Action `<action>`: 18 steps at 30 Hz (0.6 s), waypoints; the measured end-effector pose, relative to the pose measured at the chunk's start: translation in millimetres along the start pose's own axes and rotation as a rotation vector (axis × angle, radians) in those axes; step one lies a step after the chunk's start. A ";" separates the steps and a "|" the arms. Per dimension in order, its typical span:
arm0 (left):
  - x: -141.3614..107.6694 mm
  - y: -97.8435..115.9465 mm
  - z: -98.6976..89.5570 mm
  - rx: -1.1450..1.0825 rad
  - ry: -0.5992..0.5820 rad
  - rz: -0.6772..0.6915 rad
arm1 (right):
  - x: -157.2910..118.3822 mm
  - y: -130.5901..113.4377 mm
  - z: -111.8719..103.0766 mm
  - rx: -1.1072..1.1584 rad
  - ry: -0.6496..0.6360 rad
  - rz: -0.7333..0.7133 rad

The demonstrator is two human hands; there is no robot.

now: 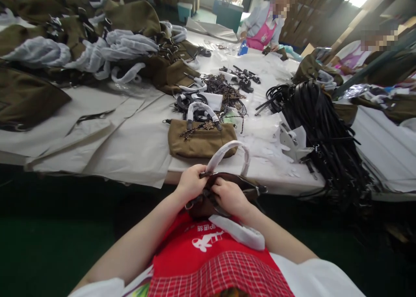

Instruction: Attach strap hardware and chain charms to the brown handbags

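Close to my body, at the table's front edge, is a brown handbag [250, 188] with its top open and its handles wrapped in white. My left hand [192, 182] is closed on the left part of its rim. The fingers of my right hand [229, 196] curl into the opening, and their tips are partly hidden by the bag. One wrapped handle [229, 147] stands up at the far side; the other wrapped handle [240, 234] hangs over my red apron. Just beyond, an olive-brown handbag [201, 141] lies on the table with a patterned cord charm on it.
Olive bags with wrapped handles [130, 41] are heaped at the left. Black straps [315, 124] pile up at the right and hang over the edge. Patterned cords [224, 89] lie mid-table. A person in a pink apron [263, 26] works across the table; another is farther right.
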State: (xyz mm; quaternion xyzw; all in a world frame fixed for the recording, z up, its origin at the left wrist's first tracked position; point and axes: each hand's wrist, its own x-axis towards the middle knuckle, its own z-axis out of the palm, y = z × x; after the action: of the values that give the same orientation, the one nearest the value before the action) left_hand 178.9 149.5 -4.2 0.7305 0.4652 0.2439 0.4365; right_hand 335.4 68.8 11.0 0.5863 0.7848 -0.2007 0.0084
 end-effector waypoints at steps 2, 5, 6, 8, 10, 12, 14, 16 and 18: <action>-1.7 1.5 0.4 -0.004 -0.002 0.064 | -1.5 2.6 -0.2 0.058 -0.018 -0.091; -3.6 1.1 1.6 -0.018 -0.004 0.173 | -3.9 5.7 -2.8 0.139 -0.047 -0.161; -3.5 -0.4 1.8 -0.029 -0.005 0.190 | -4.7 6.0 -4.6 0.146 -0.058 -0.161; -1.5 -6.5 1.9 -0.064 -0.021 0.170 | -6.5 4.7 -10.5 0.133 -0.078 -0.145; 3.3 -17.1 1.4 -0.118 -0.053 0.103 | -9.1 1.8 -20.3 0.113 -0.075 -0.135; 10.1 -31.5 0.8 -0.160 -0.089 0.018 | -12.5 0.2 -35.2 0.149 -0.028 -0.182; 16.9 -47.4 0.6 -0.180 -0.123 -0.029 | -15.2 4.9 -54.9 0.276 0.119 -0.238; 21.6 -61.4 0.9 -0.194 -0.155 -0.037 | -13.0 20.0 -76.2 0.422 0.385 -0.170; 23.5 -70.2 1.3 -0.225 -0.181 -0.040 | -1.5 45.6 -93.5 0.450 0.613 0.084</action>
State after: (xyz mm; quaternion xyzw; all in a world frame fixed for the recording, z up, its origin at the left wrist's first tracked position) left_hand 157.6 183.0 -66.6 0.6866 0.4082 0.2190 0.5604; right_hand 398.8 108.4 83.5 0.6378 0.6627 -0.1828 -0.3474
